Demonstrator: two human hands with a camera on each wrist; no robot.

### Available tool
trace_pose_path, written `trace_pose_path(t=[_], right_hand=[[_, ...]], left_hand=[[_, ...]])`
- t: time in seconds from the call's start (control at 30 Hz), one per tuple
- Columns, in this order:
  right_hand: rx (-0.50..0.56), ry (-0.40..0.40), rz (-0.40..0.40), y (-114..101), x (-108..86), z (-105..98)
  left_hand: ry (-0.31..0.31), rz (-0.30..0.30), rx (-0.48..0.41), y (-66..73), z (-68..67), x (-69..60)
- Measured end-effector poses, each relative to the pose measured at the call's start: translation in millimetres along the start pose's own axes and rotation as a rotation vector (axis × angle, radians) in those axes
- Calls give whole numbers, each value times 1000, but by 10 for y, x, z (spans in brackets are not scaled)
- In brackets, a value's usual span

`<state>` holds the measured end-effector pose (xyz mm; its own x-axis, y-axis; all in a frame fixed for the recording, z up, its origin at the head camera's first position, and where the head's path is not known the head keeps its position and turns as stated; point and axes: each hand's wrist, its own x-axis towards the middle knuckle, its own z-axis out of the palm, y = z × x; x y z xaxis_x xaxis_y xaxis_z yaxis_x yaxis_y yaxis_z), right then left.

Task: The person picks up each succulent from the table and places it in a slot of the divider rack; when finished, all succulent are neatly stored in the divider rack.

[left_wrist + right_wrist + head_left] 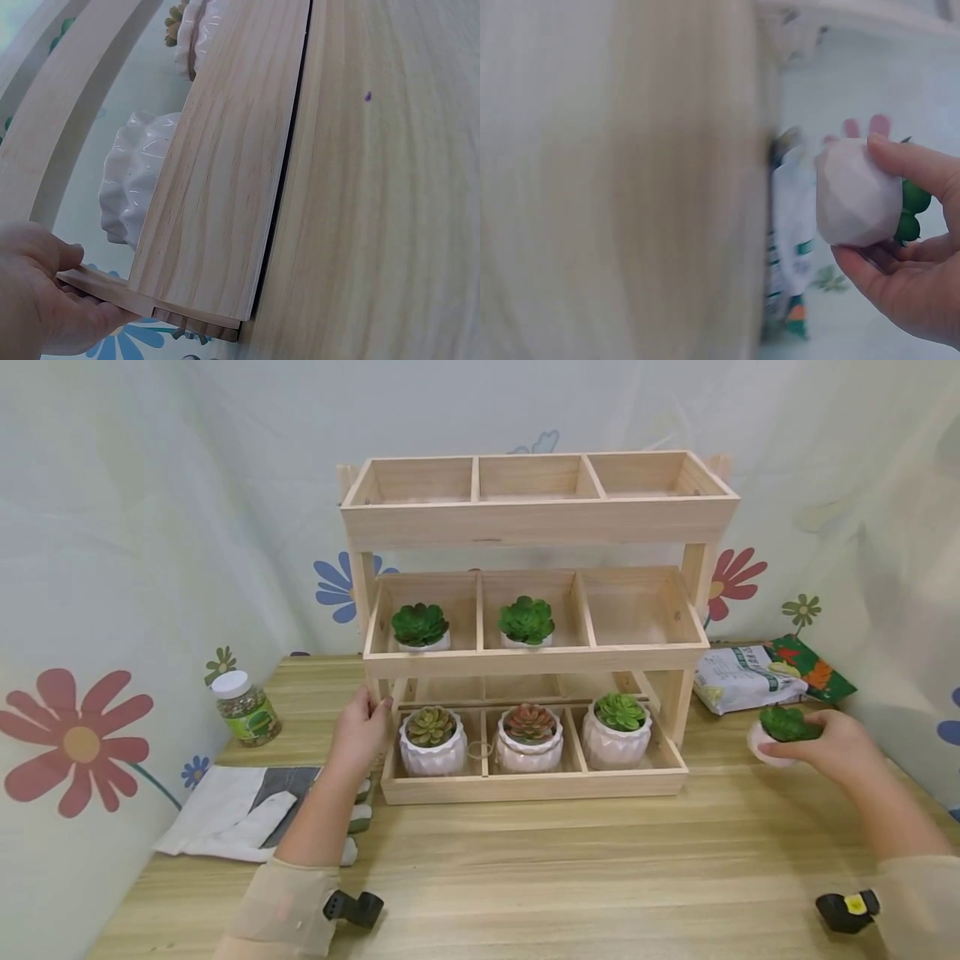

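Note:
My right hand holds a small white pot with a green succulent just above the table, right of the wooden plant shelf. In the right wrist view, thumb and fingers pinch the faceted white pot from opposite sides. On the shelf's left, my left hand grips the side board of the bottom tier; the left wrist view has its thumb over the board's edge. The middle tier holds two potted green succulents, left and centre. Three larger white pots with succulents stand in the bottom tier.
A jar with a white lid stands at the table's left. Grey-and-white gloves lie beneath my left forearm. A white and green packet lies behind my right hand. A floral curtain surrounds the table.

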<state>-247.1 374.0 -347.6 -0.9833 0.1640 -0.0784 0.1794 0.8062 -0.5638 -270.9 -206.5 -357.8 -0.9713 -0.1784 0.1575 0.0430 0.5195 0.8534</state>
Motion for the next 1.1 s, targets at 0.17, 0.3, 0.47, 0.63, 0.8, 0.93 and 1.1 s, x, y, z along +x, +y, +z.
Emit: trace_pose_path(t=[0.17,0.3,0.47,0.63,0.8,0.93,1.1], right_hand=[[-23,-37,-104,-243,-169,-46],[-15,-58,-165,-456,-310,-61],[29,-39,-267,-705,-477,-67],[58,-30,-354,-933,-611,-98],[92,-17,-409,-1152,-655,-172],[112,-10,-465,-1329,-612,-267],[124,3,-475,-1600,-516,-371]], left_hand=[[-3,-2,-8,2,-4,-3],[-1,-1,-5,6,-14,-4],[0,-4,-1,4,-15,0],[2,0,-3,0,-4,4],[11,12,-3,5,-4,10],[-4,18,-17,-4,-5,12],[-12,9,-23,-21,-8,6]])
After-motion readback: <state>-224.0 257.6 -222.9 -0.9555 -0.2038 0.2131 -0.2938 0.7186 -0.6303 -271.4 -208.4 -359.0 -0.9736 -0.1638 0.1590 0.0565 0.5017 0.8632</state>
